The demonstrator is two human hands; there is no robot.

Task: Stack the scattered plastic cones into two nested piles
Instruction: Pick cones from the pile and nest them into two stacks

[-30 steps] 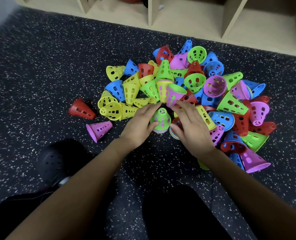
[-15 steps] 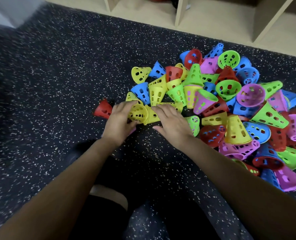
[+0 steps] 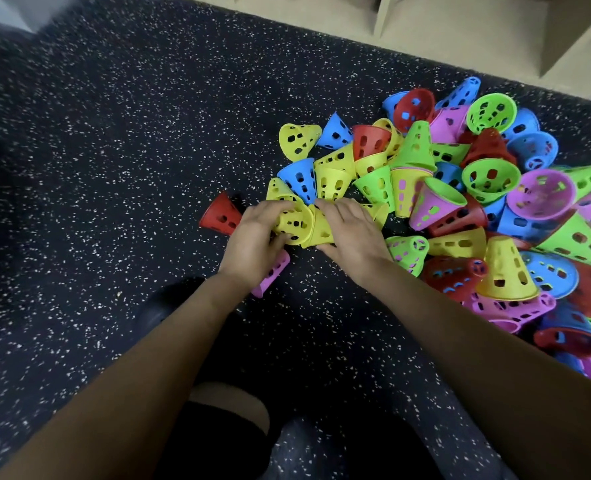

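Cones (image 3: 490, 181) heaped on speckled blk floor (image 3: 131, 133) nr shelving (image 3: 387, 15).

Both hands, left hand (image 3: 254, 239) and right hand (image 3: 351, 230), grip two yellow cones (image 3: 304, 225) beside the heaped cone pile (image 3: 477, 202) on speckled flooring (image 3: 114, 168).

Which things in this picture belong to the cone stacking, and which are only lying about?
Belong to the job: yellow cones held by left grip and right grip; red cone; pink cone; mixed cone heap.
Only lying about: dark shoe; wooden shelf unit.
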